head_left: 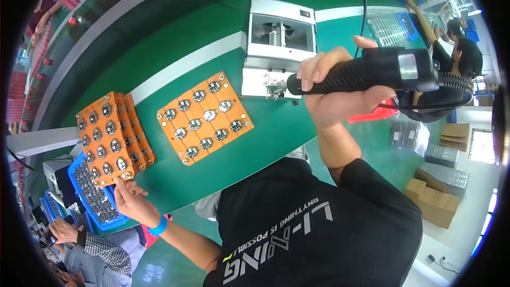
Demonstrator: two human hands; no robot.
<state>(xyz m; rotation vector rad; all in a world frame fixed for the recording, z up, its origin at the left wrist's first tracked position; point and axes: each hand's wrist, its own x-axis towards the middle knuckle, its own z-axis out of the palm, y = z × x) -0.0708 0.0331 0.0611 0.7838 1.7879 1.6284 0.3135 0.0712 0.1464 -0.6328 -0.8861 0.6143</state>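
My right hand [332, 93] is wrapped round the ribbed black grip of a handheld electric screwdriver [380, 72], held up beside a white machine [279, 48]. The tool's black front end points at the metal mechanism on that machine, and a cable trails from its rear. My left hand [130, 200] pinches the near corner of the top orange tray [99, 151] in a tilted stack at the left. Rows of small round metal-and-black parts fill this tray. Another orange tray [202, 142] with the same kind of parts lies flat on the green table, between my hands.
A blue bin [109, 225] full of small dark parts stands beyond the table's left edge. Co-workers sit at the lower left and upper right. A black cable [364, 10] hangs down near the tool. Cardboard boxes [431, 197] stand on the floor at right.
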